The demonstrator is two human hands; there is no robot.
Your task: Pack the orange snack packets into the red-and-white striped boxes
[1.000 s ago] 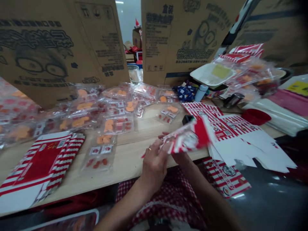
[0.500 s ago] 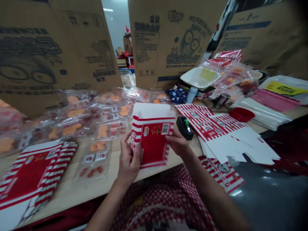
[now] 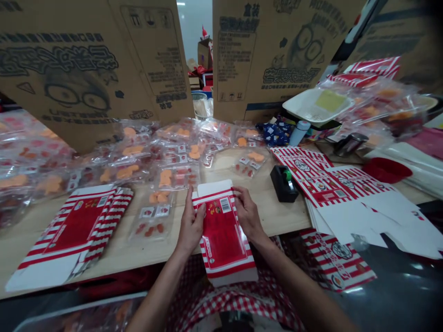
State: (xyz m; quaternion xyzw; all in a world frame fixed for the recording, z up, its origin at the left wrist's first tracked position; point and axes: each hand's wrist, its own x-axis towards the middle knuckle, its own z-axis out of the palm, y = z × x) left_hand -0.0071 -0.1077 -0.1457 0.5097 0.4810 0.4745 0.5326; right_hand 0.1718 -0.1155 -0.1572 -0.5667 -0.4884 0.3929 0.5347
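A red-and-white striped paperboard box (image 3: 223, 240) lies lengthwise across the table's front edge, with a barcode and a red panel on top and its white flap at the far end. My left hand (image 3: 190, 222) grips its left side near the far end. My right hand (image 3: 247, 214) holds its right side opposite. Close to my left hand is a clear bag of orange and red pieces (image 3: 152, 217). A black tape dispenser (image 3: 284, 183) stands to the right of my right hand, apart from it.
Stacked flat striped boxes (image 3: 72, 235) lie at left, and unfolded striped blanks (image 3: 346, 193) at right. Many clear bags (image 3: 176, 177) cover the wooden table (image 3: 273, 216) behind. Tall cardboard sheets (image 3: 79, 64) stand along its back.
The box has gone from a blurred folded piece to an upright shape, and now lies lower and lengthwise, reaching toward me over the table edge. Both hands have moved down with it.
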